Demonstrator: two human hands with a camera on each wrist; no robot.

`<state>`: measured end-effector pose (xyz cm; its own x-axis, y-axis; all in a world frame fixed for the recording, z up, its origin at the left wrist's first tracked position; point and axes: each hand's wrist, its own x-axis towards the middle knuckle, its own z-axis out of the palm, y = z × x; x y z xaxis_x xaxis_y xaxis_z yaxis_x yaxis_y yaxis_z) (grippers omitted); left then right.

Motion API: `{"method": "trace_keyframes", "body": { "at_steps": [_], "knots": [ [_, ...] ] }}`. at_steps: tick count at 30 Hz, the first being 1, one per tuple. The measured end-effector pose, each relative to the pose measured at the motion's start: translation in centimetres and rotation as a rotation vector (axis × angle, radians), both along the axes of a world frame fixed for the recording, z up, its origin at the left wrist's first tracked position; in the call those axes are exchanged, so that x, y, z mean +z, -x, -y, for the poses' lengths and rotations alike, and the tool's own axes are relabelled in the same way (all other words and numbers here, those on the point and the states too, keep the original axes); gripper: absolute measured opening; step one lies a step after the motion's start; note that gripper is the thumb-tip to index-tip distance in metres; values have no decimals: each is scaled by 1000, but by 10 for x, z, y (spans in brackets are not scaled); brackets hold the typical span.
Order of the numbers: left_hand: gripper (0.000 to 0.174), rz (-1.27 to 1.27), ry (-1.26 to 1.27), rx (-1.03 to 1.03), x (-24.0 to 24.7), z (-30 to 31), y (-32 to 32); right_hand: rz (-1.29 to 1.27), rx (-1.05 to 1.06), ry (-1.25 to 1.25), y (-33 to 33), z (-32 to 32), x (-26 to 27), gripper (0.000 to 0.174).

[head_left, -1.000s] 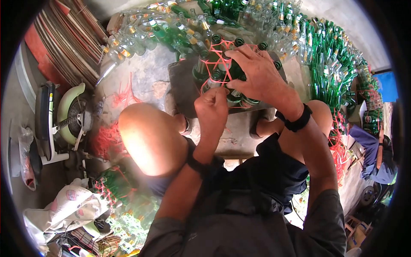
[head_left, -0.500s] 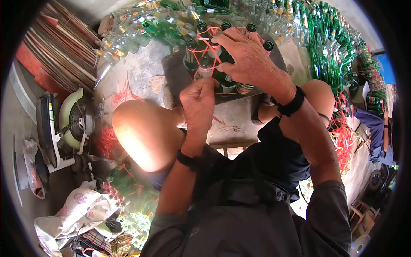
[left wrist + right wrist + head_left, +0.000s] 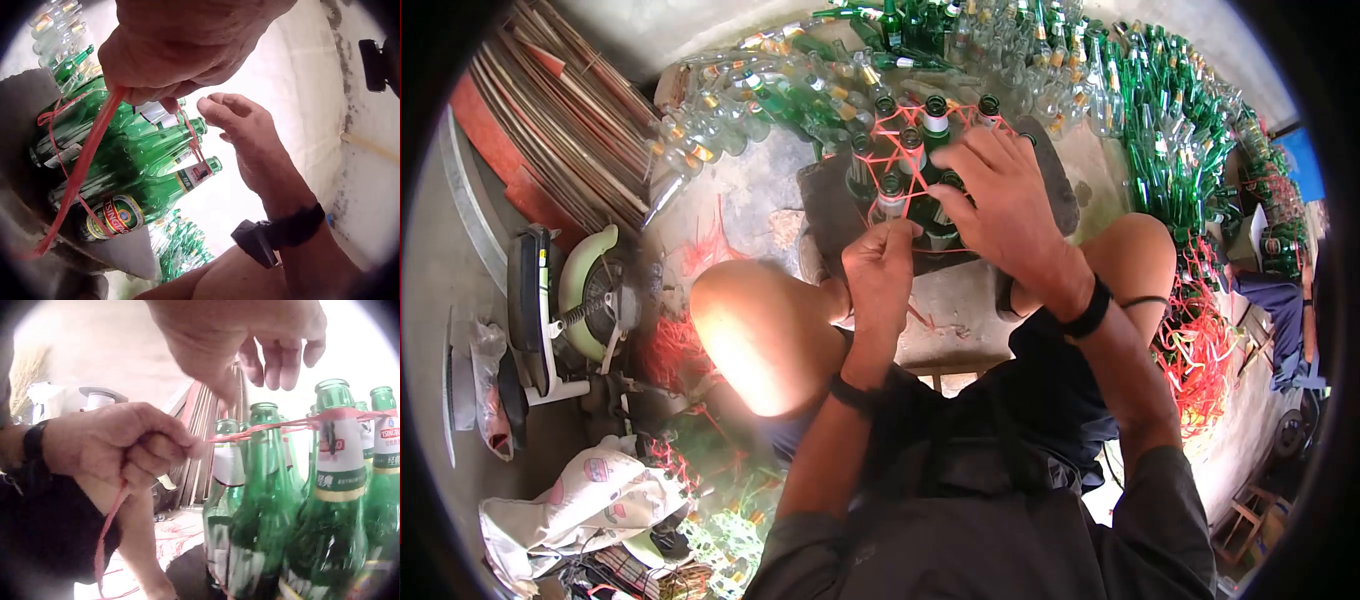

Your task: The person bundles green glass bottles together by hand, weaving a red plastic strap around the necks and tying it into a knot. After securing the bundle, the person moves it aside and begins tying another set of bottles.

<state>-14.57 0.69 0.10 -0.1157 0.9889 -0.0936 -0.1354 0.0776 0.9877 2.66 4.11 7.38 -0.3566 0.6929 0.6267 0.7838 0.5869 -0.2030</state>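
Green glass beer bottles (image 3: 331,531) stand in a tight cluster on a dark board (image 3: 825,205) in front of the person. Red plastic string (image 3: 269,430) criss-crosses their necks, and a lower loop rings the bottles in the left wrist view. The left hand (image 3: 880,270) pinches the string near the closest neck, pulling it taut; a loose tail hangs below that fist in the right wrist view. Over the right side of the cluster is the right hand (image 3: 1010,200), fingers spread and gently bent, with nothing seen between them. Its palm hides some bottle tops in the head view.
Many green and clear bottles (image 3: 1170,140) are heaped along the wall behind and to the right. Red string piles (image 3: 1200,360) lie on both sides. At left are a wheeled machine (image 3: 570,300), stacked strips (image 3: 560,120) and a white sack (image 3: 580,490). The person's knees flank the board.
The right hand has drawn back to the right off the bottle necks, uncovering more of the tops. The left hand keeps its pinch on the string. The head view has shifted slightly.
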Motion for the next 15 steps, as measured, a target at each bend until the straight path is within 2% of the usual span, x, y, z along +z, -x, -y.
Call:
{"method": "trace_keyframes", "body": {
  "at_steps": [2, 3, 4, 6, 8, 10, 12, 14, 15],
  "knots": [
    [20, -3, 10, -7, -1, 2, 2, -141, 26, 188, 0, 17, -3, 16],
    [21, -5, 24, -19, -3, 3, 3, -331, 55, 211, 8, 23, -12, 15],
    [21, 2, 24, -44, -7, 4, 5, -327, 30, 207, 13, 27, -23, 15],
    [21, 90, 18, -26, -13, 6, 6, -407, 17, 434, 17, 33, -46, 18],
    [21, 65, 87, 50, -3, 12, 4, -498, 19, 368, 28, 29, -65, 23],
    [24, 184, 165, 14, 3, 15, 9, -631, 7, 465, 39, 26, -71, 28],
    [22, 181, 182, -12, -1, 16, 10, -678, 34, 500, 44, 23, -70, 29],
    [22, 157, 242, 47, 4, 19, 11, -763, 30, 520, 50, 20, -74, 26],
    [20, 177, 199, -9, 5, 20, 14, -836, 4, 597, 53, 18, -74, 27]
  ]
}}
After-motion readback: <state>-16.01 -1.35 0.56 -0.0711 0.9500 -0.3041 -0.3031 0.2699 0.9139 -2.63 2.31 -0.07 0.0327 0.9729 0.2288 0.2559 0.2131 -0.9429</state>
